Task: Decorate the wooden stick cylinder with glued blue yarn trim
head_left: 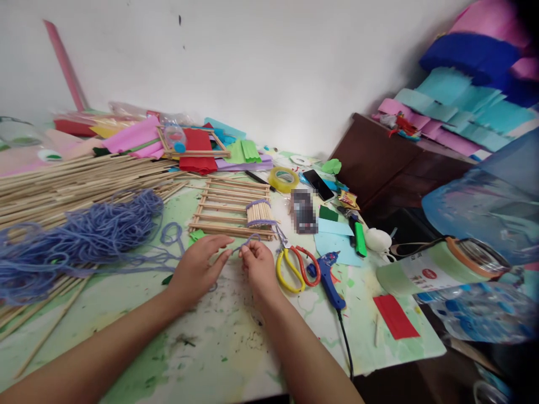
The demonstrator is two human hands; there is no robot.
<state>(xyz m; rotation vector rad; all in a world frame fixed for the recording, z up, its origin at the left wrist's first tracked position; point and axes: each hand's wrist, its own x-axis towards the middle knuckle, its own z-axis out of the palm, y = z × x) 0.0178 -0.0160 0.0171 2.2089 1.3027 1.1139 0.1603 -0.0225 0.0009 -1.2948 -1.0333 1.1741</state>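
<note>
Purple yarn strand (238,247) runs between our hands in the head view, probably held short for control: our right hand (258,265) pinches it, while our left hand (199,270) meets it at the thumb, though we cannot tell whether it grips. Just beyond both lies the stick frame (231,219), with scissors (296,267) beside our right hand, likely for easy reach

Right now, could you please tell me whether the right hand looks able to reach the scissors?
Probably yes: the scissors lie just beside the right hand, with nothing seen between them, though that hand seems to pinch blue yarn and may have to let go first.
</note>
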